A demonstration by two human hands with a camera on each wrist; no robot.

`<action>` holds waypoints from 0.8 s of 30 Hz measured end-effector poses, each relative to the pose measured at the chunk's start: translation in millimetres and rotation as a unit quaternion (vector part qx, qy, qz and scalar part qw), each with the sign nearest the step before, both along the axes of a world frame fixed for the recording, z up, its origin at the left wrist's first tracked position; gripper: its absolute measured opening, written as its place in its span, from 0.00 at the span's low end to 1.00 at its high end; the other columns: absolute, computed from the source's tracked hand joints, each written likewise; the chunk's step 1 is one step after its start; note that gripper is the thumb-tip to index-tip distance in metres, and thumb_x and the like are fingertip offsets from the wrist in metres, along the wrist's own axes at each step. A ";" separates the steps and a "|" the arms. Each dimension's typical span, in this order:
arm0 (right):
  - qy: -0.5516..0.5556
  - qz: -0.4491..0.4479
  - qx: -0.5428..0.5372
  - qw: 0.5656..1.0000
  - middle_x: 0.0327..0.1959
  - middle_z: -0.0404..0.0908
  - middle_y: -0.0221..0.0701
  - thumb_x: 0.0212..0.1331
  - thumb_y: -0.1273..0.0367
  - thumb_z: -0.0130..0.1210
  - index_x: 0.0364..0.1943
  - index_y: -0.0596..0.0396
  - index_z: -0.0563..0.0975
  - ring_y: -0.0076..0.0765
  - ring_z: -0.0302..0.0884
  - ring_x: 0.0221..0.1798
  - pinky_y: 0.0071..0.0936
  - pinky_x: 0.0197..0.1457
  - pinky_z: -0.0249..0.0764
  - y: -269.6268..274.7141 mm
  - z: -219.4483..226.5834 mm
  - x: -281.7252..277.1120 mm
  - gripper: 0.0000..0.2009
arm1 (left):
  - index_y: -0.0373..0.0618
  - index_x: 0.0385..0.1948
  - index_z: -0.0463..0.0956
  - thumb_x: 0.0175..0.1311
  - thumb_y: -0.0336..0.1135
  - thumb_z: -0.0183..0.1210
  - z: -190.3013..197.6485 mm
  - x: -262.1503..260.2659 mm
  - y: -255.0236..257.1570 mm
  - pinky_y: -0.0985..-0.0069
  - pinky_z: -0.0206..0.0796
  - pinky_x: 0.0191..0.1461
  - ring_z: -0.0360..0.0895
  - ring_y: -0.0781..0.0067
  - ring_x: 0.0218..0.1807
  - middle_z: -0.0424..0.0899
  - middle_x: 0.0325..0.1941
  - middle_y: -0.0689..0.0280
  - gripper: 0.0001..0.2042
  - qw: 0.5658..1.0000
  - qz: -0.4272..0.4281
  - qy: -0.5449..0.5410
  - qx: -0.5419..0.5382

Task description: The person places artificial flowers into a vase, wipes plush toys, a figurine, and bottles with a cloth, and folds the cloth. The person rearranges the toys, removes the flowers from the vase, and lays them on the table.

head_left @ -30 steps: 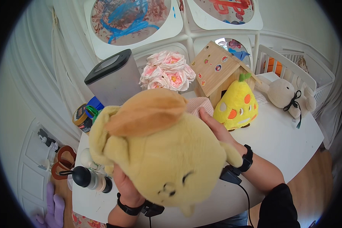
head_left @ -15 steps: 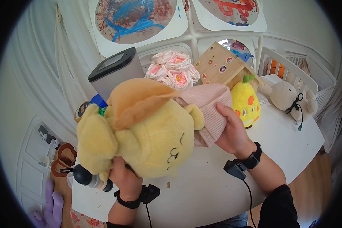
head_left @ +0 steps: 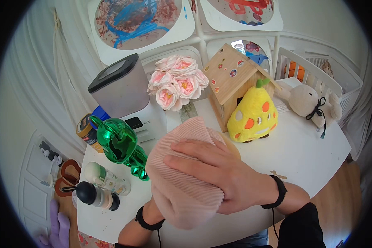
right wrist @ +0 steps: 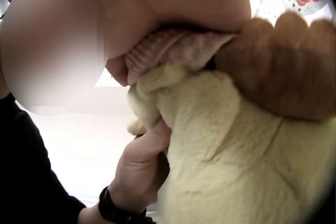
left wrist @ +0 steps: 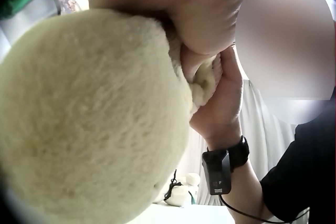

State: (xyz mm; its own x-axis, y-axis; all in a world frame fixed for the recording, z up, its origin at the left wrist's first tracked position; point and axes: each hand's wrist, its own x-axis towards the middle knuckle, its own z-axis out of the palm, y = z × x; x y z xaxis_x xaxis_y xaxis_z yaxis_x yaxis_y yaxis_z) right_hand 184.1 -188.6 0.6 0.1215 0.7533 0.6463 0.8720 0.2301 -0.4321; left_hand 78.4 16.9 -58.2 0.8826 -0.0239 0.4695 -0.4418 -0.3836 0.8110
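Note:
A pale yellow plush toy (left wrist: 89, 108) is held up over the table, its pink ribbed cloth (head_left: 182, 165) facing the head camera. My right hand (head_left: 223, 171) lies across this cloth with its fingers spread, gripping the toy from above. My left hand (right wrist: 139, 166) holds the toy's yellow body from the other side; in the head view the cloth hides most of it. A brown tufted part (right wrist: 283, 66) of the plush shows in the right wrist view. The toy's face is turned out of sight.
On the white table (head_left: 314, 151) stand a shiny green figure (head_left: 118, 142), two bottles (head_left: 107, 180), a grey-and-black container (head_left: 122, 89) and pink flowers (head_left: 180, 82). A yellow plush (head_left: 254, 113) leans by a wooden house (head_left: 231, 74); a beige plush rabbit (head_left: 306, 101) lies at right.
The plush has turned so its pink cloth, not its face, points to the head camera. Both hands came together around it, the right moving left across the cloth. The green figure is uncovered.

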 end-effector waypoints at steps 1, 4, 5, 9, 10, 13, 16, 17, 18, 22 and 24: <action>0.030 0.001 -0.007 1.000 0.69 0.67 0.43 0.48 0.66 0.67 0.72 0.51 0.64 0.52 0.62 0.73 0.53 0.76 0.51 1.0 -2.5 0.3 0.41 | 0.39 0.66 0.65 0.51 0.35 0.75 -2.3 -1.0 1.9 0.63 0.68 0.64 0.76 0.55 0.63 0.76 0.63 0.54 0.39 1.000 0.000 -0.009 0.023; 0.053 0.000 -0.016 0.998 0.67 0.69 0.43 0.50 0.67 0.65 0.70 0.52 0.66 0.52 0.64 0.72 0.55 0.76 0.51 -4.1 -0.2 1.7 0.38 | 0.39 0.66 0.66 0.51 0.35 0.75 -11.5 -2.3 6.0 0.63 0.68 0.64 0.76 0.54 0.62 0.78 0.62 0.53 0.39 0.995 -0.003 -0.040 0.089; 0.048 0.002 -0.022 0.999 0.66 0.70 0.44 0.51 0.67 0.65 0.69 0.53 0.67 0.52 0.65 0.70 0.55 0.76 0.51 -6.6 0.2 2.0 0.36 | 0.39 0.66 0.66 0.51 0.34 0.75 -14.4 -2.5 6.9 0.63 0.68 0.65 0.76 0.53 0.62 0.78 0.62 0.53 0.38 0.993 -0.005 -0.051 0.111; 0.083 0.001 0.022 0.996 0.63 0.73 0.46 0.54 0.67 0.63 0.65 0.55 0.71 0.54 0.66 0.69 0.53 0.76 0.51 -10.5 -5.7 6.5 0.30 | 0.40 0.66 0.67 0.51 0.34 0.75 -15.5 -4.0 4.8 0.63 0.68 0.65 0.76 0.51 0.62 0.79 0.61 0.51 0.38 0.981 -0.011 -0.078 0.178; 0.109 0.008 0.038 0.993 0.60 0.75 0.47 0.56 0.68 0.61 0.63 0.57 0.72 0.55 0.69 0.66 0.52 0.76 0.52 -11.0 -6.0 9.1 0.27 | 0.39 0.62 0.71 0.51 0.32 0.74 -10.2 -5.1 -1.1 0.62 0.68 0.65 0.77 0.50 0.60 0.80 0.59 0.50 0.33 0.994 0.046 -0.001 0.096; 0.200 -0.009 0.051 0.978 0.54 0.78 0.47 0.59 0.70 0.59 0.59 0.60 0.73 0.57 0.74 0.61 0.49 0.73 0.58 -13.4 -2.0 12.1 0.23 | 0.38 0.54 0.76 0.53 0.30 0.72 -2.2 -0.3 3.5 0.60 0.68 0.64 0.78 0.48 0.59 0.81 0.57 0.48 0.25 0.996 0.051 -0.041 0.067; 0.266 -0.072 0.051 0.960 0.49 0.82 0.43 0.60 0.73 0.56 0.57 0.61 0.74 0.44 0.80 0.52 0.37 0.61 0.69 -16.8 2.8 21.5 0.20 | 0.38 0.50 0.74 0.57 0.30 0.70 6.3 9.7 -1.3 0.57 0.68 0.63 0.78 0.50 0.58 0.80 0.56 0.48 0.21 0.979 -0.008 -0.185 0.085; 0.266 -0.111 0.055 0.956 0.46 0.84 0.38 0.60 0.75 0.54 0.56 0.60 0.75 0.31 0.83 0.46 0.28 0.52 0.75 -17.3 2.9 27.1 0.18 | 0.38 0.50 0.71 0.58 0.32 0.70 7.8 10.8 -3.5 0.55 0.68 0.63 0.78 0.52 0.57 0.80 0.56 0.49 0.21 0.976 -0.014 -0.212 0.053; 0.255 -0.147 0.082 0.952 0.48 0.84 0.38 0.60 0.76 0.52 0.57 0.60 0.74 0.32 0.82 0.48 0.29 0.55 0.74 -13.4 -5.3 37.4 0.19 | 0.38 0.50 0.71 0.58 0.32 0.70 5.9 10.2 -2.7 0.55 0.68 0.63 0.78 0.52 0.57 0.80 0.56 0.49 0.21 0.976 -0.012 -0.212 0.053; 0.252 -0.233 0.057 0.937 0.50 0.83 0.40 0.59 0.81 0.48 0.61 0.59 0.73 0.37 0.80 0.55 0.29 0.60 0.73 -12.8 -14.6 66.8 0.23 | 0.40 0.58 0.66 0.64 0.34 0.65 -14.5 8.5 17.2 0.62 0.69 0.63 0.76 0.61 0.59 0.76 0.61 0.54 0.24 0.959 0.174 -0.222 0.028; 0.228 -0.246 0.038 0.941 0.51 0.82 0.42 0.57 0.82 0.49 0.64 0.58 0.71 0.40 0.80 0.55 0.30 0.61 0.73 -14.8 -22.3 74.2 0.26 | 0.41 0.68 0.62 0.68 0.33 0.61 -41.7 -6.2 35.9 0.62 0.68 0.68 0.72 0.62 0.67 0.69 0.70 0.57 0.28 0.958 0.207 -0.165 -0.107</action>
State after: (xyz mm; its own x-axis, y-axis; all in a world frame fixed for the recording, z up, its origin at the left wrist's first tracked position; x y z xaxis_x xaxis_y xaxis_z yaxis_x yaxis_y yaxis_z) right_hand 258.3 -203.4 -21.7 0.7218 0.4871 0.4916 0.6086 -0.1085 -0.7861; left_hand 72.2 52.7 -99.9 0.5988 0.4246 0.6791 -0.5334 -0.4212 0.7336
